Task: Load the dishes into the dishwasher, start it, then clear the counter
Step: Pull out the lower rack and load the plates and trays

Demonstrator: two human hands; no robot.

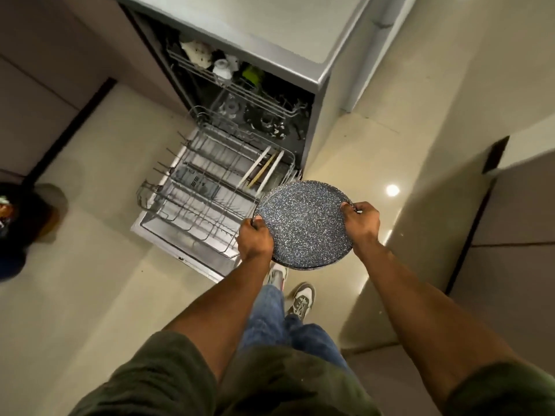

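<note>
I hold a round dark speckled plate (303, 223) with both hands, above the floor just right of the open dishwasher door. My left hand (255, 238) grips its left rim and my right hand (360, 222) grips its right rim. The lower rack (192, 187) is pulled out over the door and holds three upright plates (264, 171) at its right side. Cups and a green item (252, 74) sit in the upper rack (228, 81), which is partly inside the machine.
The grey counter (270, 28) tops the dishwasher. A dark object (18, 226) sits on the floor at the far left. Cabinet fronts (510, 223) stand on the right. My shoes (300, 298) are on the pale tiled floor below the plate.
</note>
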